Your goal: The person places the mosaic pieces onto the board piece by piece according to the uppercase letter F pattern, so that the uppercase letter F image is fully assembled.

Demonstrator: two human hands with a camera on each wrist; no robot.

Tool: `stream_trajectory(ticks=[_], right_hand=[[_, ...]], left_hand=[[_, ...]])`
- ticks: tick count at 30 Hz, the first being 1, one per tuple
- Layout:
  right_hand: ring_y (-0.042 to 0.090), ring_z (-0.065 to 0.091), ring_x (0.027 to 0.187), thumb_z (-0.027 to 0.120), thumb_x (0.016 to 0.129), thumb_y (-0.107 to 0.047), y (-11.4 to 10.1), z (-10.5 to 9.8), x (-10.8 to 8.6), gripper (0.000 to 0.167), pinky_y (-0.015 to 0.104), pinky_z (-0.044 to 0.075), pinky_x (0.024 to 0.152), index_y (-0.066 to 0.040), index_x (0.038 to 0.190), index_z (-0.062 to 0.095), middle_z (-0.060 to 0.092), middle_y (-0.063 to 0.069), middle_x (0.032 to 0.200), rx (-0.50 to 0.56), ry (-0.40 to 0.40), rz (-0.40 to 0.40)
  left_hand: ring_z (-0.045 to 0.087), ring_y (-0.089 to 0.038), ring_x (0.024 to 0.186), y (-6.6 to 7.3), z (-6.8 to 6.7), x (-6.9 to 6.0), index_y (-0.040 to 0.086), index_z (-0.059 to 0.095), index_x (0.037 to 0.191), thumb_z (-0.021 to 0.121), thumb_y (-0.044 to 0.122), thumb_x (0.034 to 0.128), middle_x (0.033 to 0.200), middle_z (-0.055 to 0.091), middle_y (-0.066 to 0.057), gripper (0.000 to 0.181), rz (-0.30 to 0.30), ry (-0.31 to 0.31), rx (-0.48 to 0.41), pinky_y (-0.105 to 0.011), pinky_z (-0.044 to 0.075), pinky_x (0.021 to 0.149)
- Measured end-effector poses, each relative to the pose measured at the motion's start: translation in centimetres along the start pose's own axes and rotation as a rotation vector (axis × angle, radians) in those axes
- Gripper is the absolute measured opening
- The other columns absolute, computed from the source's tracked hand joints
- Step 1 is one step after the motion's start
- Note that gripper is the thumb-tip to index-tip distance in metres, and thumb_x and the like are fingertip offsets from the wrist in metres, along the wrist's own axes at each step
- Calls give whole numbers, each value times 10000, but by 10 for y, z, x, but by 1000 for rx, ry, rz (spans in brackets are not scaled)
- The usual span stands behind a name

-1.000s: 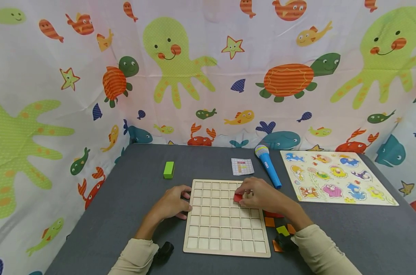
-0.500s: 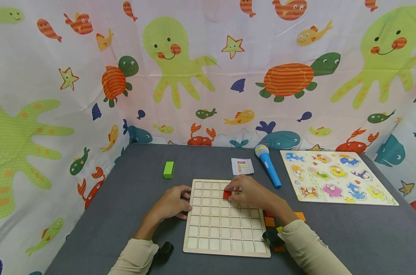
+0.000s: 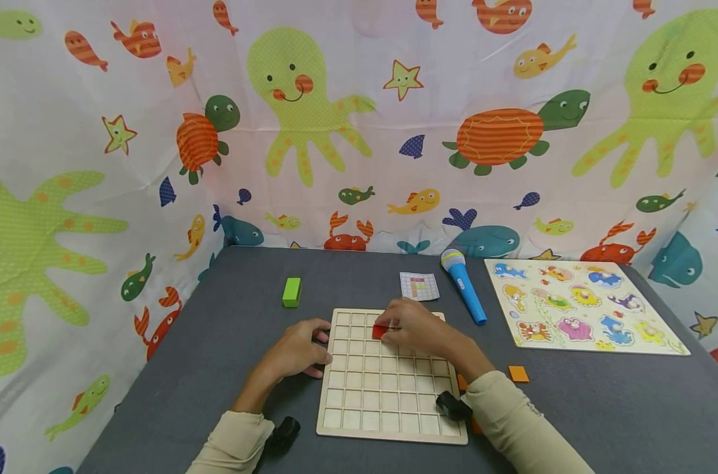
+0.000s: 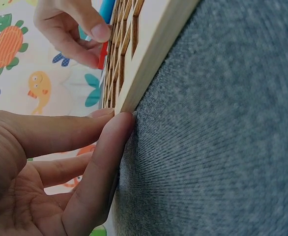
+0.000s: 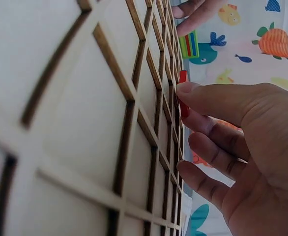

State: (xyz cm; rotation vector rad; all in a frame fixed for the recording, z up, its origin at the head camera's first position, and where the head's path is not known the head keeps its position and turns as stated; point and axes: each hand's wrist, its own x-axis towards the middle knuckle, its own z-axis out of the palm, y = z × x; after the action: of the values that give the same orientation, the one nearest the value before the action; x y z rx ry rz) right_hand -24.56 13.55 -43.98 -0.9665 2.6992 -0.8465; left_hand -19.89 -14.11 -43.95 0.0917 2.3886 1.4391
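Note:
A square wooden grid board (image 3: 391,421) with many small cells lies on the dark table. My left hand (image 3: 300,347) holds its left edge; in the left wrist view the thumb and a finger (image 4: 117,130) meet at the board's corner. Over the upper rows, my right hand (image 3: 418,328) pinches a red square tile (image 3: 379,332) between thumb and fingers. In the right wrist view the red tile (image 5: 184,76) stands on edge near the grid; whether it touches a cell I cannot tell. Orange tiles (image 3: 518,374) lie to the right, partly hidden by my right sleeve.
Behind the board lie a card with a coloured grid pattern (image 3: 419,287) and a blue toy microphone (image 3: 466,286). A sea-animal puzzle board (image 3: 551,315) is at the right. A green box (image 3: 291,292) stands back left. A printed curtain (image 3: 371,85) surrounds the table.
My right hand has moved left across the board's upper rows with the red tile still pinched. The left hand has stayed at the board's edge.

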Motion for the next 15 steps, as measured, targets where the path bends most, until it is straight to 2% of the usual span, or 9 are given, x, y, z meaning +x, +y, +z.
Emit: stream_trajectory(ticks=[15], right_hand=[[182, 588, 1009, 805, 958, -183, -6, 6, 13, 253, 367, 559, 856, -93, 1195, 808, 707, 20, 1100, -52, -2, 5]], left_hand=[[684, -209, 827, 1, 0, 0, -20, 567, 1450, 763, -77, 883, 1190, 597, -151, 603, -1, -3, 17, -369, 668, 612]])
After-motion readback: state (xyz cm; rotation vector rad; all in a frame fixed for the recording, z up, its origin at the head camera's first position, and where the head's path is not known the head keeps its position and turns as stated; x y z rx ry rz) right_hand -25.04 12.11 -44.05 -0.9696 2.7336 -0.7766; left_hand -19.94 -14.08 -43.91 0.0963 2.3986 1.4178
